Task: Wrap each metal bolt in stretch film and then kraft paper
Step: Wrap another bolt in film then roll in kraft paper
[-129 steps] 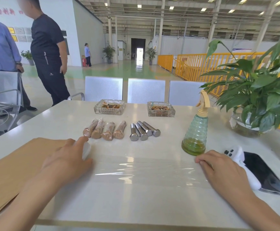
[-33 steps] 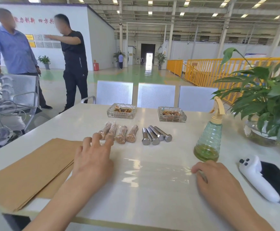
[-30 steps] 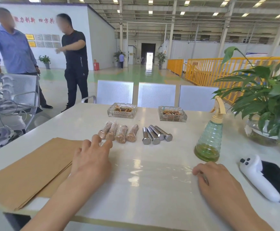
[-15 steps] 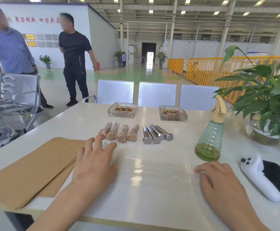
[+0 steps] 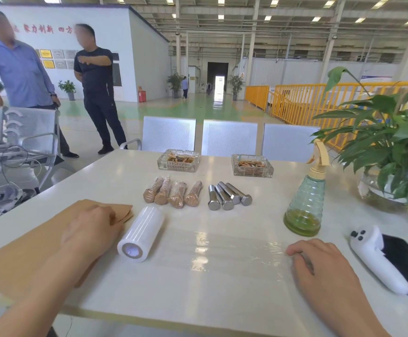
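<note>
A white roll of stretch film lies on the white table. A clear sheet of film runs from it to the right. My right hand presses the sheet's far end flat on the table with bent fingers. My left hand rests on the stack of kraft paper, just left of the roll and apart from it, fingers loosely curled. Behind the roll lie several bolts wrapped in film and brown paper. Several bare metal bolts lie to their right.
A green spray bottle stands right of the bolts. A white controller and a dark phone lie at the right edge. Two glass ashtrays sit at the back, a potted plant far right. Two people stand beyond the table's left.
My left hand has slid left off the film roll onto the kraft paper, so the roll now shows. My right hand stays pressed on the film's end.
</note>
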